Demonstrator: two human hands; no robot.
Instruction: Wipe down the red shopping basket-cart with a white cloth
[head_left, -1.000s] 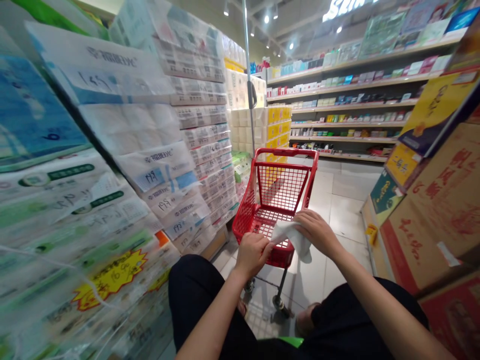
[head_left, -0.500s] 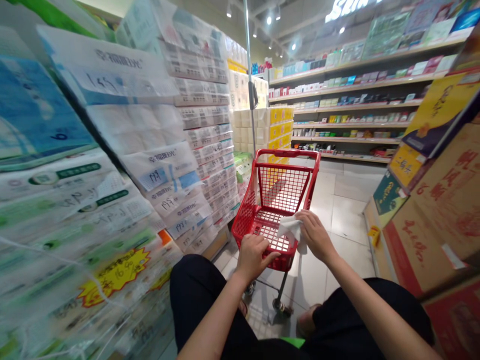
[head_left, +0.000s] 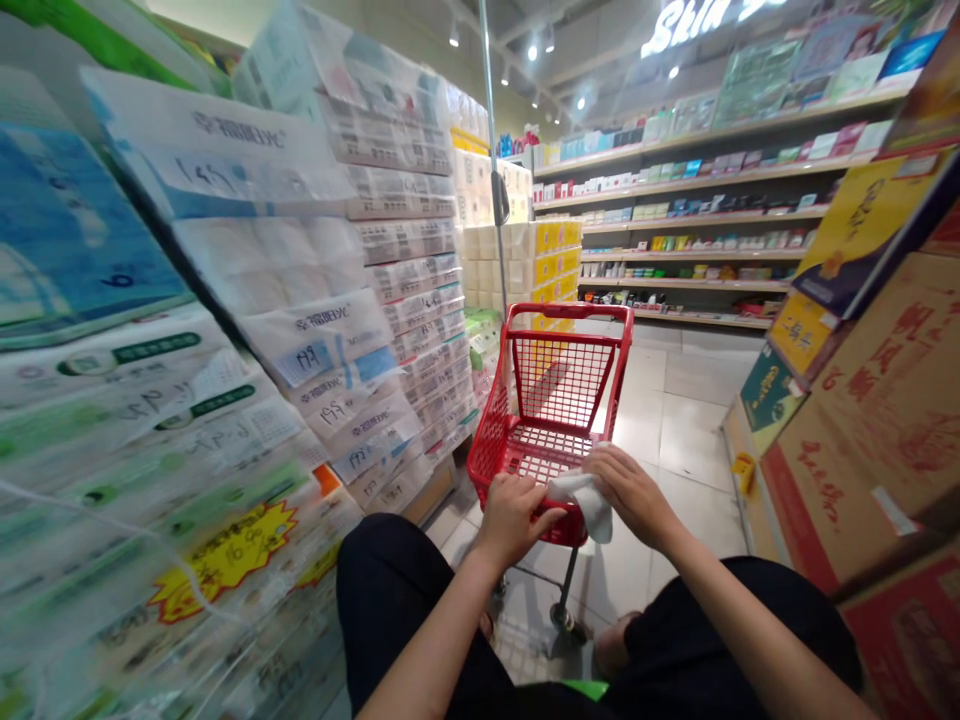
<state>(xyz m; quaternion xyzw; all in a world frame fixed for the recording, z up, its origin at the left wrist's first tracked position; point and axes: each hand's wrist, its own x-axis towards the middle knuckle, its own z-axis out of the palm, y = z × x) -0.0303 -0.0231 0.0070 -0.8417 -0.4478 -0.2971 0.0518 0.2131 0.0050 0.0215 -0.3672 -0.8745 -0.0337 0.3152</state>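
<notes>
A small red shopping cart (head_left: 556, 390) stands in front of me on the tiled aisle floor, its basket bare inside. My left hand (head_left: 513, 516) is closed around the cart's near rim. My right hand (head_left: 628, 492) presses a crumpled white cloth (head_left: 587, 497) against that same rim, fingers curled over the cloth. My dark trouser legs fill the bottom of the view.
Tall stacks of wrapped tissue packs (head_left: 322, 320) crowd the left side. Cardboard boxes (head_left: 877, 420) and coloured cartons line the right. Stocked shelves (head_left: 697, 200) run across the back. A thin metal pole (head_left: 491, 160) rises beyond the cart. Tiled floor (head_left: 675, 420) lies ahead.
My right hand and the cloth have slid down and toward me along the cart's near rim. The cart sits slightly lower in view. My left hand keeps its grip.
</notes>
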